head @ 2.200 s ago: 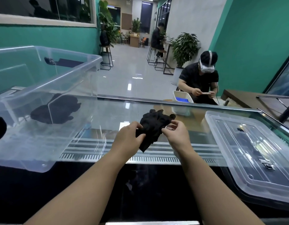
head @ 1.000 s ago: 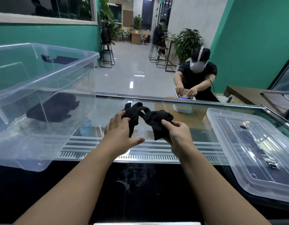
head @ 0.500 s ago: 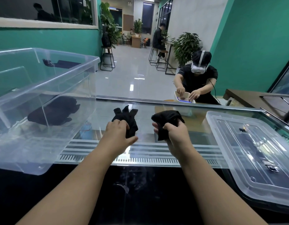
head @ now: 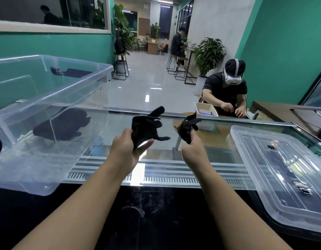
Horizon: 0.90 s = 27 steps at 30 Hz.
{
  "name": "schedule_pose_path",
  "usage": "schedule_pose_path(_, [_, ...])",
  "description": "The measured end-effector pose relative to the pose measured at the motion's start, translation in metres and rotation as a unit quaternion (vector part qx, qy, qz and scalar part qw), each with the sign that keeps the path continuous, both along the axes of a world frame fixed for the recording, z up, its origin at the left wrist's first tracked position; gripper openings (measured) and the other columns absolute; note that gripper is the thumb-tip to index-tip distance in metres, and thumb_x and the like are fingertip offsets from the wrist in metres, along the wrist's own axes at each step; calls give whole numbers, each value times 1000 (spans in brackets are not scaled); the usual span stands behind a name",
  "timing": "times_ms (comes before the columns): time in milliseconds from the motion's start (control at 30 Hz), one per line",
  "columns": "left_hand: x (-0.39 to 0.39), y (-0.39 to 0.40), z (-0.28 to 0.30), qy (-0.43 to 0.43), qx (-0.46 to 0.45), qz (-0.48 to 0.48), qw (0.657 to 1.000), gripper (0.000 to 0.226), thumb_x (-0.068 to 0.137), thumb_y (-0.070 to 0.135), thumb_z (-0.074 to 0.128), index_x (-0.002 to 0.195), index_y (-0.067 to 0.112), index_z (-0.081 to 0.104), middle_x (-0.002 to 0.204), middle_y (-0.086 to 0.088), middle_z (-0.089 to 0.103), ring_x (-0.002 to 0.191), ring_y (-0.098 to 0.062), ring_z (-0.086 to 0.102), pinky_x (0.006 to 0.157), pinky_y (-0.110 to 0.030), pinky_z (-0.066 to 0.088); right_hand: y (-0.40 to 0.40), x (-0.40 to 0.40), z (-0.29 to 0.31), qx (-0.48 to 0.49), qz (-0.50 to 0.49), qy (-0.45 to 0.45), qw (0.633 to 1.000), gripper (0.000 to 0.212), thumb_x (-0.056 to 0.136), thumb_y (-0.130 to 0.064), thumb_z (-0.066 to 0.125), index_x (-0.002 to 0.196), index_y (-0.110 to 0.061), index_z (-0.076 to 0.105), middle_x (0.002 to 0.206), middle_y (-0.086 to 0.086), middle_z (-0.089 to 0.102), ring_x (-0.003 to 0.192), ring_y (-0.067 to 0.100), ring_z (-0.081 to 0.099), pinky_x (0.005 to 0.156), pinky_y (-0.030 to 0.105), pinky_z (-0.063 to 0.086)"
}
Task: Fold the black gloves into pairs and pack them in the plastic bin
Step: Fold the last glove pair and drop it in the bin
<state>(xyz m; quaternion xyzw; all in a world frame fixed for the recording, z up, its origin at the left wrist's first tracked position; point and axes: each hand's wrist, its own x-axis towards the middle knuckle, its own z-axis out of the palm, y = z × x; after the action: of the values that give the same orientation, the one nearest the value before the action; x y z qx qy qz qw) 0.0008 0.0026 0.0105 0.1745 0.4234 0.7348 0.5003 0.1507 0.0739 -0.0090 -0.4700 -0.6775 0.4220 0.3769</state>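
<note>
While apart above the glass: one black glove (head: 146, 127) gripped per hand, left hand (head: 127, 147) and right hand (head: 194, 147).

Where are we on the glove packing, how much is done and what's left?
Done: a dark bundle of gloves already lies in the plastic bin. In hand: the left hand holds one black glove and the right hand holds another, apart and not yet folded together. Left: pair these, pack them. The lid lies off to the right.

Bare forearms, no sleeves, bare hands
</note>
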Motion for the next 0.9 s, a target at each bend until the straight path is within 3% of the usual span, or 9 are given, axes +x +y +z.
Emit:
schedule_pose_path(67, [-5, 2, -4, -155, 4, 1, 988, 25, 95, 7, 37, 102, -5, 58, 93, -20, 70, 74, -26, 71, 66, -30, 61, -1, 0, 1, -12, -8, 11, 1000, 67, 79, 4, 33, 142, -19, 36, 146, 0, 42, 137, 17, 34, 116, 38, 25])
schedule_pose_path(133, [-8, 6, -9, -174, -1, -1, 985, 30, 97, 20, 41, 107, -4, 56, 101, -21, 68, 84, -29, 69, 68, -30, 60, -2, -1, 3, -5, -22, 3, 1000, 57, 75, -6, 36, 130, -18, 49, 134, 2, 49, 132, 24, 36, 113, 45, 29])
schedule_pose_path(233, [-4, 10, -14, -83, -13, -17, 996, 43, 89, 45, 52, 95, 3, 60, 79, -9, 74, 74, -19, 71, 67, -27, 60, -4, -3, 5, 20, -44, -31, 998, 38, 75, -10, 36, 105, -12, 59, 114, 6, 52, 119, 31, 43, 101, 44, 38])
schedule_pose_path(367, [6, 9, -17, 81, -60, -34, 994, 12, 92, 12, 52, 99, 4, 58, 93, -11, 69, 88, -22, 65, 72, -29, 60, -5, -1, 8, 31, -70, 11, 997, 21, 80, 2, 41, 96, -11, 44, 100, 6, 53, 94, 22, 48, 71, 27, 40])
schedule_pose_path(467, [17, 7, -17, 195, -72, 4, 978, 20, 98, 21, 41, 95, 19, 60, 99, -2, 66, 96, -16, 62, 88, -31, 50, -8, 0, 9, 138, -87, -27, 986, 28, 77, 6, 48, 100, -10, 52, 105, 8, 55, 99, 19, 49, 84, 20, 40])
schedule_pose_path(567, [27, 7, -21, 277, -8, -11, 961, 30, 98, 23, 40, 123, 20, 56, 113, -4, 66, 108, -16, 60, 99, -31, 45, -15, -10, 7, 162, -10, -85, 983, 31, 75, -4, 60, 105, -9, 64, 103, 4, 56, 91, 9, 52, 80, -1, 35])
schedule_pose_path(633, [30, 7, -25, 285, 18, -30, 958, 34, 98, 16, 40, 130, 15, 52, 118, -7, 65, 111, -18, 61, 98, -31, 46, -23, -18, 7, 111, 74, -44, 990, 34, 73, -12, 64, 107, -12, 65, 102, 2, 63, 90, 6, 60, 81, 8, 44])
schedule_pose_path(800, [30, 8, -16, -19, 10, -61, 998, 26, 98, 14, 39, 110, 3, 59, 93, -12, 70, 85, -20, 67, 71, -28, 59, -23, -17, 4, 114, 67, -15, 991, 56, 73, -19, 64, 128, -18, 52, 116, -1, 61, 112, 11, 56, 97, 24, 46])
schedule_pose_path(900, [21, 11, -16, -168, 7, -37, 985, 27, 97, 12, 38, 114, -1, 55, 94, -16, 67, 86, -24, 64, 80, -33, 56, -21, -17, 6, 167, -3, -4, 986, 41, 79, -15, 53, 119, -13, 62, 113, 0, 64, 112, 14, 56, 100, 30, 45])
